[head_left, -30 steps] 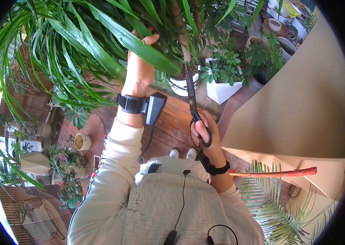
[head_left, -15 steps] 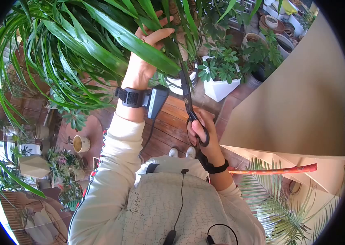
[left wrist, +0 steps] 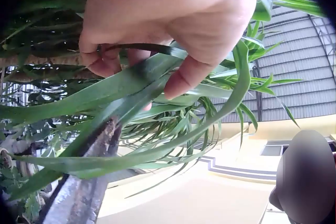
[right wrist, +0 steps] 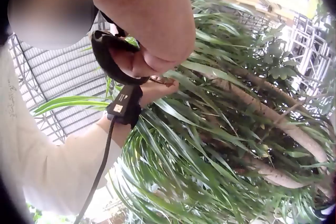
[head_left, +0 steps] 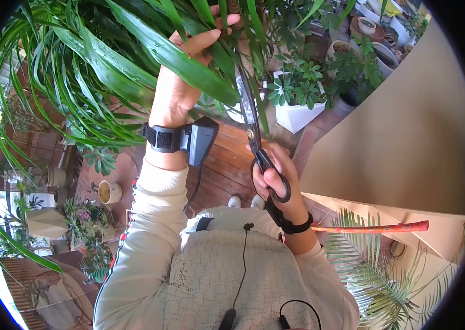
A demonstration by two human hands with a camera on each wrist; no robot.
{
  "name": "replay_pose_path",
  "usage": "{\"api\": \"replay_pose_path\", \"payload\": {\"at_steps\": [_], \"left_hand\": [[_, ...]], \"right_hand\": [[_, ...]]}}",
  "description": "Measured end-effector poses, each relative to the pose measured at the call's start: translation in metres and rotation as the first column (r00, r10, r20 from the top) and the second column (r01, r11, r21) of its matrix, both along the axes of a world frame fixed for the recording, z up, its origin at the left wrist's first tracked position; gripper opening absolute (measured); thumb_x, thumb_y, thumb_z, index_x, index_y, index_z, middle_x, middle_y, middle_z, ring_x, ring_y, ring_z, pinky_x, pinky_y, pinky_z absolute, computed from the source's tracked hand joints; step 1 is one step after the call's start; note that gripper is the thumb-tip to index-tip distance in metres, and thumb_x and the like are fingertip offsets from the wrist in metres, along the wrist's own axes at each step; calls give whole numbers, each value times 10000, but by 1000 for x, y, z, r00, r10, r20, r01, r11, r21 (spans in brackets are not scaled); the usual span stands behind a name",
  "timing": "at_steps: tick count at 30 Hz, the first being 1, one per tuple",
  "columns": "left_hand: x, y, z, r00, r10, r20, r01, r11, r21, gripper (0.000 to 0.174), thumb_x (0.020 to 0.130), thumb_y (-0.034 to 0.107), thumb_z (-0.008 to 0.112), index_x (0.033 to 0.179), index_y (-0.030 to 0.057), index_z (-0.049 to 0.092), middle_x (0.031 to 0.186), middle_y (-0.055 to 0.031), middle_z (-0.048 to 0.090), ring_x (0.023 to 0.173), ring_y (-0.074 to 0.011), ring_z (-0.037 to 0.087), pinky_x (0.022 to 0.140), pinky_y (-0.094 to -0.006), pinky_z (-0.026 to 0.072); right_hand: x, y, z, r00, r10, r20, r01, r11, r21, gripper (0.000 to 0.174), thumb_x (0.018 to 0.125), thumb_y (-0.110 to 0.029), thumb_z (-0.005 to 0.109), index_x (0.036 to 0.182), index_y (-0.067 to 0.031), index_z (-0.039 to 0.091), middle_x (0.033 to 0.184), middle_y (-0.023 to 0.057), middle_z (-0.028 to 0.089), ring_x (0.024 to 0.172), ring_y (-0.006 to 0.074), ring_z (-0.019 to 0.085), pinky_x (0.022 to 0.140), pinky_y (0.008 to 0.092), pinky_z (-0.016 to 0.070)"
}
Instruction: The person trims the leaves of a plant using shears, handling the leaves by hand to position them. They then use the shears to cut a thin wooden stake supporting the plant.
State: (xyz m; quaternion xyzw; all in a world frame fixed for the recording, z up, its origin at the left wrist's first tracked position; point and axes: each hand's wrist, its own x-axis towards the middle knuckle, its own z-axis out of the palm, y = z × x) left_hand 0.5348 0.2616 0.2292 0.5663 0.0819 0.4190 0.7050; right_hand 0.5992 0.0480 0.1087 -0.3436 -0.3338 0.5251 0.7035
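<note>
My left hand (head_left: 176, 91) is up among the long strap leaves of a big potted plant. In the left wrist view its thumb and fingers pinch a long green leaf (left wrist: 121, 85). A broad wet leaf (head_left: 158, 49) crosses in front of this hand in the head view. My right hand (head_left: 292, 181) grips the black handles of large scissors (head_left: 246, 102), thumb through one loop. Their blades point up into the leaves, and a worn, stained blade (left wrist: 79, 192) shows right by the pinched leaf, its tip partly behind foliage.
A white angular pot (head_left: 300, 117) with a leafy plant stands beyond the scissors. To the right rises a large beige panel (head_left: 386, 126), with a red-orange stick (head_left: 372, 227) and palm fronds (head_left: 367, 261) below. Wooden decking (head_left: 221, 159) lies underfoot, and a small pot (head_left: 110, 192) sits left.
My left hand has shifted up, then slightly left, with the fingers more spread. The scissors have turned, so a blade's pale flat face shows, and a narrow leaf now hangs beside them.
</note>
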Motion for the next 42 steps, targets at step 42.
{"api": "replay_pose_path", "payload": {"at_steps": [42], "left_hand": [[-28, 3, -12, 992, 122, 26, -120, 992, -38, 367, 866, 30, 577, 1226, -30, 543, 1163, -209, 620, 1087, -299, 603, 979, -413, 458]], "right_hand": [[28, 82, -18, 997, 13, -80, -7, 997, 79, 562, 969, -484, 505, 1274, -21, 420, 717, -7, 437, 601, 89, 463, 523, 238, 394]]}}
